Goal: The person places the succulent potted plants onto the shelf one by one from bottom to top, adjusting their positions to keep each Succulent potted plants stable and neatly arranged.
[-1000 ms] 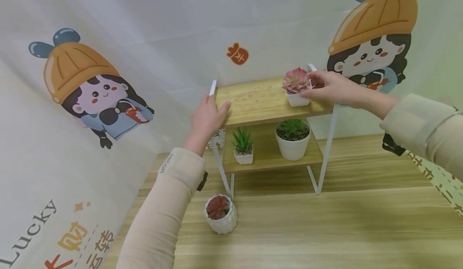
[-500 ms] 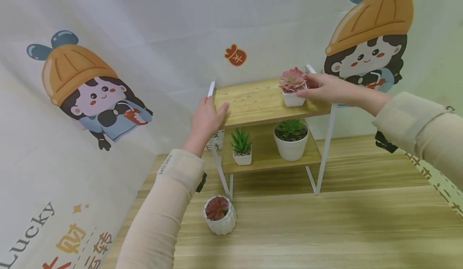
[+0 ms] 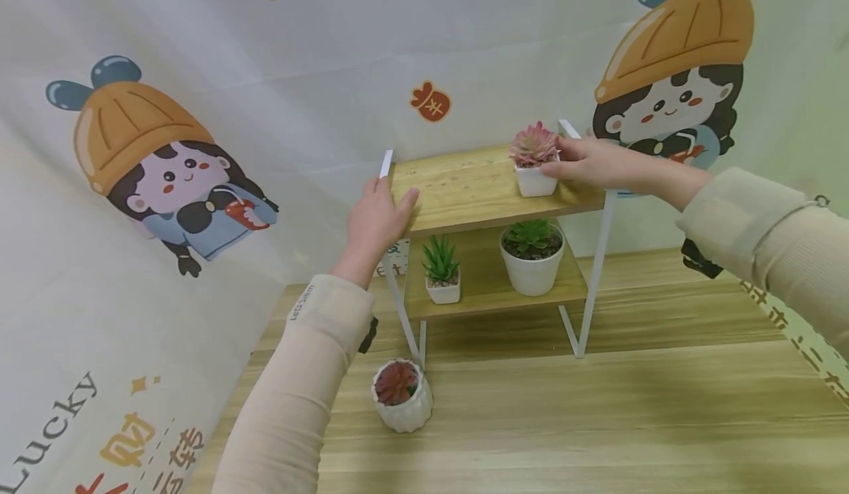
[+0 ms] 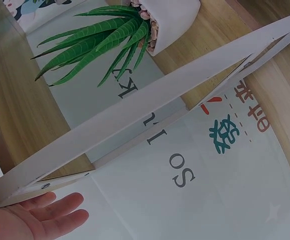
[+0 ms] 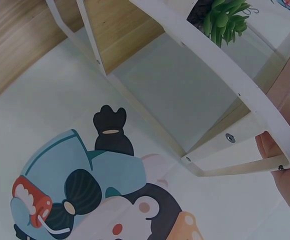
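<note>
Left hand [image 3: 379,219]: fingers extended, touching the shelf [image 3: 595,280] at left.
Red plant [image 3: 402,399]: on the table [image 3: 564,420], in front.
Aloe [image 3: 441,273]: lower board [image 3: 484,273], left.
Pink plant [image 3: 534,162]: upright, top board [image 3: 458,184], right.
Right hand [image 3: 606,164]: thumb and fingers pinch that pot [image 3: 533,183].

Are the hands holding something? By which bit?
The right hand holds the pink plant by the right side of its pot. The left hand touches the shelf.
</note>
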